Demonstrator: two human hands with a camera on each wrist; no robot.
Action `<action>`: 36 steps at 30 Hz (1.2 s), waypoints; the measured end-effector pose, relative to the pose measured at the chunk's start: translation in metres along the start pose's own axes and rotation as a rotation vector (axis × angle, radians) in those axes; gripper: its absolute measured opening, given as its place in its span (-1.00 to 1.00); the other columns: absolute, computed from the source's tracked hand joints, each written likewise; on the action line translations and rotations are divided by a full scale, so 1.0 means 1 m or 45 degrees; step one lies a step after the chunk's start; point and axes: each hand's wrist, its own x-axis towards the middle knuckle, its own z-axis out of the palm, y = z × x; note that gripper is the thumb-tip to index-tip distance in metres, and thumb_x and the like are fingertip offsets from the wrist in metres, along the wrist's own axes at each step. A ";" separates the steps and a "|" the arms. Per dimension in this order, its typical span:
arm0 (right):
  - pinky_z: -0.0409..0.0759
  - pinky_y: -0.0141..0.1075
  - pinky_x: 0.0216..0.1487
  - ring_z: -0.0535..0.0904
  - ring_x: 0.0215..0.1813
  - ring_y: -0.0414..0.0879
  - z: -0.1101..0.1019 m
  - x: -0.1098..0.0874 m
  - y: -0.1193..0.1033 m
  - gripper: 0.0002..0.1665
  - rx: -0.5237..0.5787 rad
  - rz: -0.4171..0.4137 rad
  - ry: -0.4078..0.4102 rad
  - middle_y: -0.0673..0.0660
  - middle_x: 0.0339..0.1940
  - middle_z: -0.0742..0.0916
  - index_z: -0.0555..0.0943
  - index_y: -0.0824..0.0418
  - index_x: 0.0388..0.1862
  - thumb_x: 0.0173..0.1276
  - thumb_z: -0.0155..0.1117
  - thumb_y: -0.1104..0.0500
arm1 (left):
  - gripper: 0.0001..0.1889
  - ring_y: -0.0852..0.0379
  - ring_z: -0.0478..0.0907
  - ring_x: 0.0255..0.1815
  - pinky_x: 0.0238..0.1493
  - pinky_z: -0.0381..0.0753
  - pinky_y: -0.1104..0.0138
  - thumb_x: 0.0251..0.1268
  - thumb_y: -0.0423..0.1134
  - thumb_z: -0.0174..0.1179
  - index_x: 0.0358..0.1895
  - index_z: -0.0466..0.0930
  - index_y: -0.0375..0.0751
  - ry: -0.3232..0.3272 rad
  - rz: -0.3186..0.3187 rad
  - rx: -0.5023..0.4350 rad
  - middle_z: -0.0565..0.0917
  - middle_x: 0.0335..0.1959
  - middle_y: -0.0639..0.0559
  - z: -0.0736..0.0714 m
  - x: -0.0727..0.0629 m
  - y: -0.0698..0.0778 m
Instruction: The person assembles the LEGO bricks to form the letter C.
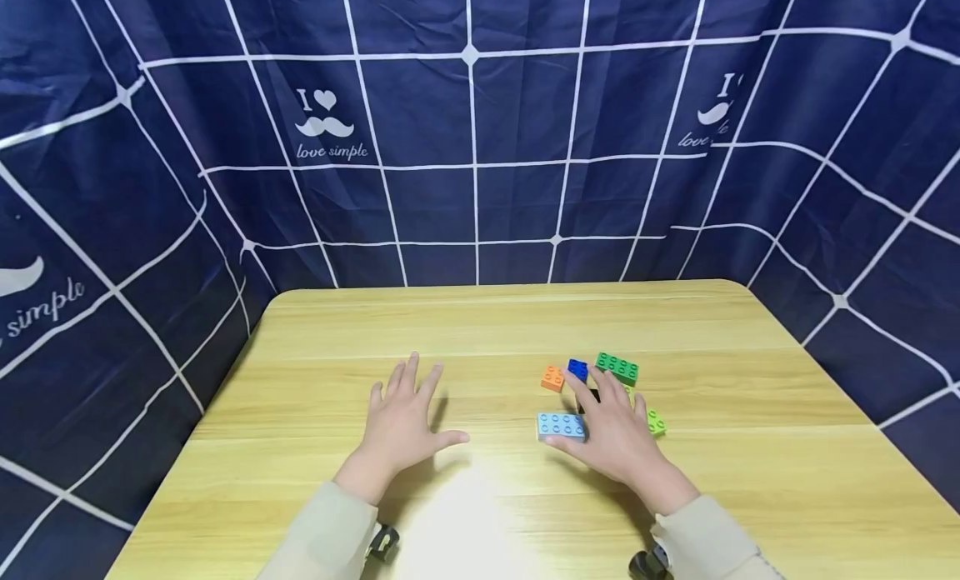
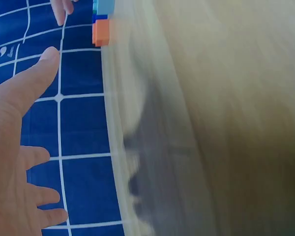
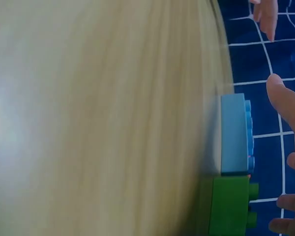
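Observation:
My right hand (image 1: 617,430) hovers with spread fingers over a small group of toy building bricks on the table's right half. Under its thumb lies a light blue brick (image 1: 558,426); in the right wrist view a gap shows between that thumb and the light blue brick (image 3: 233,132). Beyond the fingers are an orange brick (image 1: 552,378), a dark blue brick (image 1: 577,368) and a green brick (image 1: 617,367). A black brick and lime green bricks (image 1: 656,422) are partly hidden by the hand. My left hand (image 1: 401,422), fingers spread and holding nothing, is raised above the wood left of the bricks.
The light wooden table (image 1: 360,330) has rounded far corners. Dark blue cloth (image 1: 420,197) with white grid lines hangs behind it and along both sides. A bright glare patch lies on the near middle of the tabletop. Each wrist carries a small black device.

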 end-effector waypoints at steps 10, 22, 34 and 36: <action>0.10 0.37 0.21 0.16 0.38 0.29 0.000 -0.003 0.014 0.17 0.006 -0.104 -0.013 0.32 0.41 0.29 0.20 0.05 0.47 -0.03 0.32 -0.47 | 0.13 -0.23 0.11 0.40 0.29 0.13 -0.20 -0.23 0.45 0.31 0.46 0.16 -0.08 -0.022 0.138 -0.076 0.14 0.45 -0.22 0.011 0.014 0.019; 0.31 0.17 0.13 0.37 0.21 0.18 -0.002 -0.005 0.024 0.05 0.055 -0.202 0.031 0.20 0.15 0.52 0.36 0.10 0.38 -0.04 0.44 -0.33 | 0.10 -0.12 0.31 0.31 0.25 0.31 -0.04 -0.28 0.34 0.41 0.40 0.25 -0.16 -0.067 0.251 -0.194 0.38 0.33 -0.14 0.024 0.029 0.039; 0.30 0.29 0.16 0.44 0.17 0.26 0.003 -0.009 0.023 -0.17 0.192 -0.128 -0.051 0.29 0.12 0.57 0.50 0.18 0.20 0.00 0.50 -0.17 | -0.12 0.02 0.49 0.14 0.20 0.43 0.22 -0.26 0.04 0.56 0.24 0.45 -0.23 -0.173 0.233 -0.610 0.53 0.18 -0.04 0.036 0.037 0.064; 0.39 0.21 0.10 0.51 0.06 0.15 0.004 -0.009 0.023 -0.19 0.213 -0.128 -0.058 0.20 0.04 0.61 0.51 0.19 0.19 0.00 0.51 -0.16 | -0.16 0.05 0.53 0.08 0.15 0.47 0.27 -0.24 0.01 0.56 0.22 0.47 -0.23 -0.199 0.223 -0.663 0.57 0.13 -0.04 0.039 0.037 0.067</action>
